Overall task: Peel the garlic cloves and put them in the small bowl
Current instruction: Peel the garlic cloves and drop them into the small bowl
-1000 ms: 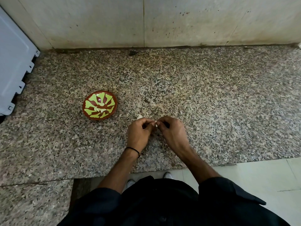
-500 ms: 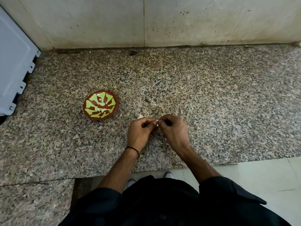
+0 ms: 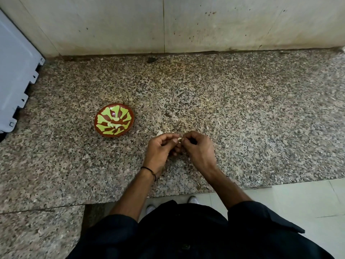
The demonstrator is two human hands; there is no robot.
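Observation:
A small garlic clove is pinched between the fingertips of my left hand and my right hand, just above the granite counter; most of it is hidden by the fingers. The small bowl, brown with a green pattern, sits to the left of my hands with pale peeled cloves in its middle. A pale bit of garlic or skin lies on the counter just behind my left hand.
A tiled wall closes the counter at the back. A white plastic object leans at the far left. The counter's front edge runs below my wrists, with pale floor tiles at the lower right.
Both hands stay together on the clove, with only slight finger movement. The bowl has not moved.

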